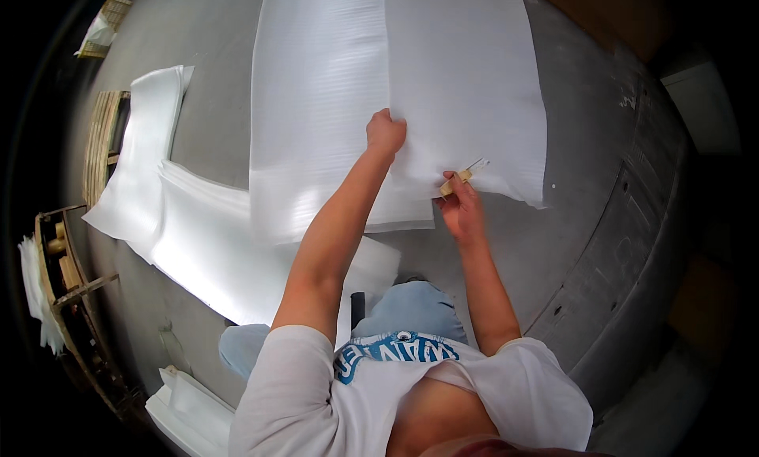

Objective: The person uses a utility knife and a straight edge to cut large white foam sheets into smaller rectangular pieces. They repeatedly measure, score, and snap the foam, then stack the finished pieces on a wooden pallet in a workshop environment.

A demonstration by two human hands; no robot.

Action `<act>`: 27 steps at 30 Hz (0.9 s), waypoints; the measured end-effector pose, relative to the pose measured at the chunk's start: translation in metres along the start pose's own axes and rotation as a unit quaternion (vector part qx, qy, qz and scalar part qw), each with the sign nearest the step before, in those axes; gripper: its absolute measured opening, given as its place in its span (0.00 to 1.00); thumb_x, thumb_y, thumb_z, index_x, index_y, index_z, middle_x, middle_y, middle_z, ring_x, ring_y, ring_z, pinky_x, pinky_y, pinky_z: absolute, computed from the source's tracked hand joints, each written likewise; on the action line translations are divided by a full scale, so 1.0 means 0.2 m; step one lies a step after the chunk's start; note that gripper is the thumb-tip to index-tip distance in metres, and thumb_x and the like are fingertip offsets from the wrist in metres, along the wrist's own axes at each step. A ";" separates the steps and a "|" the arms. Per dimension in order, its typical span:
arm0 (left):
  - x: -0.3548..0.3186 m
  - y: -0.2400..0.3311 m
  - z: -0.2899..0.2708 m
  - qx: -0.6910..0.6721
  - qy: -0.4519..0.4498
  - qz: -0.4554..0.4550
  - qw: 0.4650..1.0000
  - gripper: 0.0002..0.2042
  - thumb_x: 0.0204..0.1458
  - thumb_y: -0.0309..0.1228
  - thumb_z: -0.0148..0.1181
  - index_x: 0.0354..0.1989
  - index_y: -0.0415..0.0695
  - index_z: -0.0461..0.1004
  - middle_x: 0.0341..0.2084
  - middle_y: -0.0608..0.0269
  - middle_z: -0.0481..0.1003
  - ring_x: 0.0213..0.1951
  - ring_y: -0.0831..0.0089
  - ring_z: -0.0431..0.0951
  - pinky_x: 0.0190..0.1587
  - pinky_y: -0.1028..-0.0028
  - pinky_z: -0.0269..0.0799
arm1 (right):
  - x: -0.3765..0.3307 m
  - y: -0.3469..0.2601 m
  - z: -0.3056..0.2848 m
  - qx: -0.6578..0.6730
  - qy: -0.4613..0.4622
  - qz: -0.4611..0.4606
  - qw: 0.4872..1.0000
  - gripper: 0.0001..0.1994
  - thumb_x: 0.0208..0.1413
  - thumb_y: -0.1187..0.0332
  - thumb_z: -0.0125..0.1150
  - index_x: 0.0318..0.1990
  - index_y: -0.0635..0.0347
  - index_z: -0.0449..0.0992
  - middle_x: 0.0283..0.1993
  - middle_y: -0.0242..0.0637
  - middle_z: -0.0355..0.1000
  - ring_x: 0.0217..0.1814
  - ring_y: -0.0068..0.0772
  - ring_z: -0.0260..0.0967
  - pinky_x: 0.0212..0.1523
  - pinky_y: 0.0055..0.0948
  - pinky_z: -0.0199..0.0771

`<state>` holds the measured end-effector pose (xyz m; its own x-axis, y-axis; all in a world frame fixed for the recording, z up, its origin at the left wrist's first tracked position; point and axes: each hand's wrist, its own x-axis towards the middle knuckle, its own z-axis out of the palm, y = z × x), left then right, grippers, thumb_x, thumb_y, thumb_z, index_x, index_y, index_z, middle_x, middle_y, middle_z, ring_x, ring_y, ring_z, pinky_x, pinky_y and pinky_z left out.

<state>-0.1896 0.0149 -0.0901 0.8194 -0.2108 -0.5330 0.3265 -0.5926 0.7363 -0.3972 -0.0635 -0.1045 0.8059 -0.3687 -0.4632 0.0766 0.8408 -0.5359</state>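
Note:
Large white foam sheets are spread on the grey surface in front of me, with a lengthwise edge running down their middle. My left hand reaches over them and is closed at that edge, pinching the foam sheet. Close to the near edge of the sheets, my right hand grips a knife with a yellowish handle. Its thin blade points up and to the right, over the sheet. The tips of my left fingers are partly hidden.
More white foam sheets lie in overlapping layers to the left. Wooden pallets stand along the left side, near a wooden rack. Folded white sheets rest at the lower left. A grey panel with seams bounds the right.

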 end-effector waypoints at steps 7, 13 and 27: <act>-0.17 -0.42 -0.51 -0.071 0.034 0.082 0.994 0.14 0.52 0.27 0.55 0.46 0.37 0.74 0.32 0.57 0.78 0.35 0.71 0.76 0.40 0.71 0.70 | -0.09 0.15 -0.12 -0.069 0.055 0.014 0.996 0.12 0.63 0.63 0.54 0.46 0.61 0.75 0.41 0.33 0.70 0.43 0.26 0.68 0.47 0.30 0.70; -0.34 -0.63 -0.74 -0.197 0.032 0.093 0.975 0.13 0.56 0.26 0.54 0.49 0.37 0.73 0.39 0.65 0.77 0.40 0.77 0.74 0.46 0.74 0.69 | -0.17 0.25 -0.01 -0.327 -0.010 -0.048 0.944 0.12 0.62 0.64 0.57 0.43 0.62 0.79 0.39 0.29 0.75 0.42 0.19 0.68 0.46 0.22 0.67; -0.18 -0.74 -1.06 0.382 0.197 0.034 0.902 0.24 0.47 0.41 0.63 0.46 0.35 0.71 0.37 0.43 0.76 0.42 0.45 0.76 0.46 0.57 0.72 | -0.21 0.11 -0.05 -0.309 -0.067 0.065 0.946 0.15 0.63 0.62 0.54 0.44 0.67 0.76 0.36 0.38 0.76 0.32 0.26 0.75 0.36 0.23 0.77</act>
<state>-0.1670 0.2744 -0.0913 0.9781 -0.0637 -0.1980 -0.0277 -0.9834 0.1795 -0.4352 -0.0330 -0.1039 0.8548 -0.1896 -0.4830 -0.3541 0.4673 -0.8101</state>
